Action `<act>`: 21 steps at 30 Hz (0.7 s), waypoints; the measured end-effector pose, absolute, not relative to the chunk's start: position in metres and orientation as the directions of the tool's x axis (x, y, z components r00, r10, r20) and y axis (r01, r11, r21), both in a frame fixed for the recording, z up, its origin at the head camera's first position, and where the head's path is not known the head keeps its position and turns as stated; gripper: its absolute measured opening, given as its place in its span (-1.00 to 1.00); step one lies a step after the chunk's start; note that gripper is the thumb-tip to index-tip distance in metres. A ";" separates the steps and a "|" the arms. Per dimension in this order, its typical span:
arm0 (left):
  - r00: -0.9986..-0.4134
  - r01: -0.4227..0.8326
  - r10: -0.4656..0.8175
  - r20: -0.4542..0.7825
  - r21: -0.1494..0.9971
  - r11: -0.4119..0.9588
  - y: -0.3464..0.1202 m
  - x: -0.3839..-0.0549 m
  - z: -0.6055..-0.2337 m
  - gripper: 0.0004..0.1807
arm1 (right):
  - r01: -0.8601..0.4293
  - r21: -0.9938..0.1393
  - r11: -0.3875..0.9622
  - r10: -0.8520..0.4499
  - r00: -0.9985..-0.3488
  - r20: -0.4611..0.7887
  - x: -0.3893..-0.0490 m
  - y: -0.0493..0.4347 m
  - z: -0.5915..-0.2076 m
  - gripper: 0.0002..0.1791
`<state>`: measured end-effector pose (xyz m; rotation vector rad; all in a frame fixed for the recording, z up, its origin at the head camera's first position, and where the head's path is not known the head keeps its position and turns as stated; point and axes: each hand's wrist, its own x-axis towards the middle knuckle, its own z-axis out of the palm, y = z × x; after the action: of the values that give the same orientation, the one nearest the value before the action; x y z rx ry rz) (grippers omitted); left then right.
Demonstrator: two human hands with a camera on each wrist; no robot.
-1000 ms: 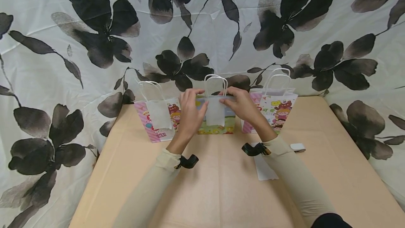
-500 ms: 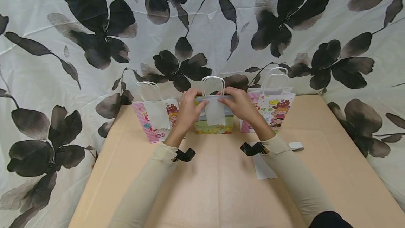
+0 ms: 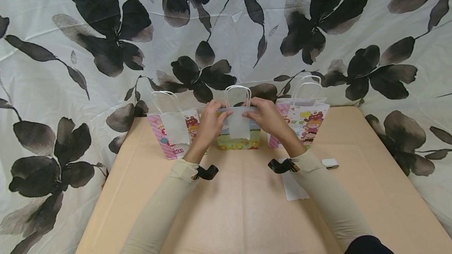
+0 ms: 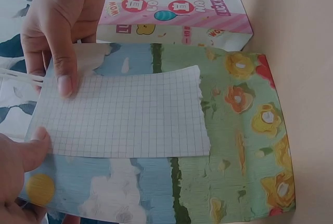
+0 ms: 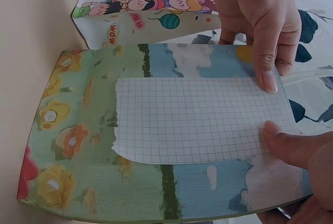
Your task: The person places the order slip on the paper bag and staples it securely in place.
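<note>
A small paper bag [image 3: 233, 144], painted with blue sky, green grass and flowers, stands upright in the middle with white twisted handles [image 3: 238, 87]. A torn slip of grid paper [image 4: 135, 115] lies against its front, just below the handles. My left hand [image 3: 211, 120] pinches the bag's top edge, its thumb pressing the slip's upper left corner. On the other side my right hand [image 3: 267, 116] does the same, with its thumb [image 5: 273, 135] on the upper right corner. The fingers behind the bag are mostly hidden.
Pink cartoon bags stand on both sides, the left bag [image 3: 158, 132] with a blank white slip [image 3: 177, 128] on its front, the right bag [image 3: 312, 124] near my right forearm. A loose paper strip [image 3: 295, 188] and a small white object [image 3: 330, 162] lie on the table [image 3: 243, 214].
The view shifts slightly between the first two frames. Both hands stay at the middle bag's top edge, with only small shifts of the fingers and thumbs.
</note>
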<state>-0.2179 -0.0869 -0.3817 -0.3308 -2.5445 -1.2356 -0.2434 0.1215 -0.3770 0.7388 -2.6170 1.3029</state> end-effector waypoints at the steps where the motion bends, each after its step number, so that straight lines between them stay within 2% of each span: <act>1: -0.931 0.328 0.078 0.356 0.725 0.605 -0.087 -0.218 -0.382 -0.79 | -0.481 -0.713 0.511 -0.369 -0.871 0.324 -0.243 0.121 -0.377 -0.78; 21: -0.945 0.316 0.104 0.311 0.784 0.535 -0.089 -0.221 -0.383 -0.79 | -0.467 -0.729 0.500 -0.353 -0.879 0.321 -0.244 0.119 -0.381 -0.81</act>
<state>-0.2206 -0.0893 -0.3826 -0.3542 -2.5472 -1.3690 -0.2436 0.1188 -0.3812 0.7167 -2.6069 1.3276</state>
